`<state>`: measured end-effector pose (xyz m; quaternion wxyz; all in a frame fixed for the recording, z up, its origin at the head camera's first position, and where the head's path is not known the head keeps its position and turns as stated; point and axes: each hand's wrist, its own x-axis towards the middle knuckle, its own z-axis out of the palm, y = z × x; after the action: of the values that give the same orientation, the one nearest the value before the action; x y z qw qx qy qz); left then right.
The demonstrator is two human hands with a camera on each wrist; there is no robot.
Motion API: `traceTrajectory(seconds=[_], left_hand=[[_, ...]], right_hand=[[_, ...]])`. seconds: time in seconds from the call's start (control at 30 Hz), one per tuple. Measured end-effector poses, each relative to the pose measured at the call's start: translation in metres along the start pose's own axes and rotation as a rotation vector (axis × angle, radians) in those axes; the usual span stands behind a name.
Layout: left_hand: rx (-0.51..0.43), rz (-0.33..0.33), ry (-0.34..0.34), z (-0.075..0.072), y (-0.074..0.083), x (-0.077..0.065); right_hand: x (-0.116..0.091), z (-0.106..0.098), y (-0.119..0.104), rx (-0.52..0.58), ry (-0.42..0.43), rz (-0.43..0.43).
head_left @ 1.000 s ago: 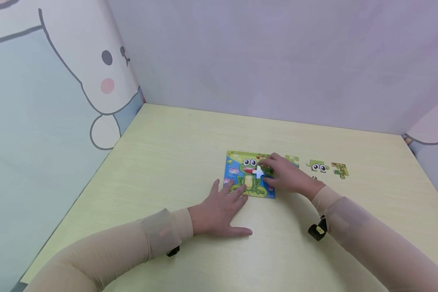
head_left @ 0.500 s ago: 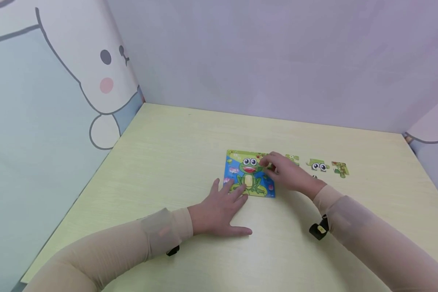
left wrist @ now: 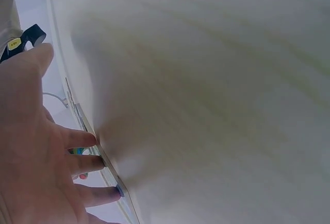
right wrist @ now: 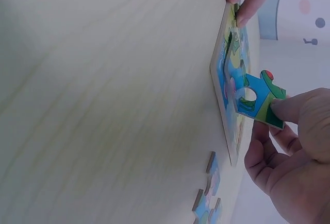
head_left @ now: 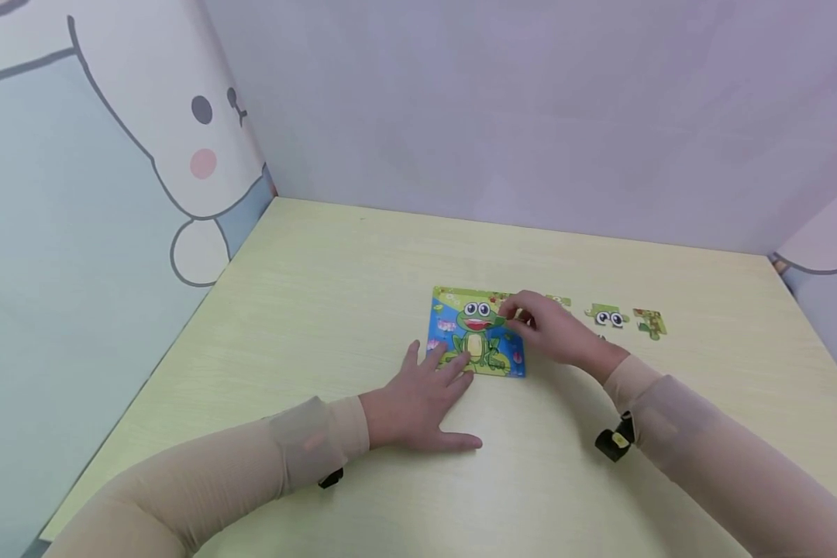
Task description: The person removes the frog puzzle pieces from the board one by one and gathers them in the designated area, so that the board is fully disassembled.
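Note:
A frog jigsaw puzzle (head_left: pixel 442 314) lies on the table in the head view. My left hand (head_left: pixel 421 407) is spread flat, palm down, its fingertips resting on the puzzle's lower left part. Between thumb and fingers of my right hand (head_left: pixel 551 329) a jigsaw piece is pinched at the puzzle's right side. In the right wrist view this jigsaw piece (right wrist: pixel 260 92) is blue and green with a bit of red, tilted up over the puzzle board (right wrist: pixel 219 74). The other fingers of that hand curl beneath it. My right hand covers the puzzle's upper right part in the head view.
To the right lie loose pieces: one with frog eyes (head_left: pixel 608 317), a brown and green one (head_left: pixel 651 322), and a green one (head_left: pixel 559 300) partly behind my right hand. More loose pieces (right wrist: pixel 212 175) show low in the right wrist view. Walls border the table.
My right fingers have curled in closer around the piece, and the hand has shifted slightly right. A bright white patch over the puzzle has disappeared. My left hand has stayed in place.

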<state>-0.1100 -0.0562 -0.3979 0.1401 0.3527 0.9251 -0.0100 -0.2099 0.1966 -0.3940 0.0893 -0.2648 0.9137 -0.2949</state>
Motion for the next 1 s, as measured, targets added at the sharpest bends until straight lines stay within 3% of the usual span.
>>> traceTrajectory(seconds=[0.43, 0.6, 1.0], left_hand=[[0.045, 0.023, 0.033, -0.005, 0.001, 0.004], [0.080, 0.042, 0.068, -0.005, 0.002, 0.005], [0.066, 0.101, 0.067, -0.001, 0.011, 0.016]], right_hand=[[-0.001, 0.005, 0.002, -0.060, 0.031, -0.064], [0.000, 0.006, 0.000, -0.076, 0.033, -0.054], [0.001, 0.007, -0.003, -0.105, 0.042, -0.053]])
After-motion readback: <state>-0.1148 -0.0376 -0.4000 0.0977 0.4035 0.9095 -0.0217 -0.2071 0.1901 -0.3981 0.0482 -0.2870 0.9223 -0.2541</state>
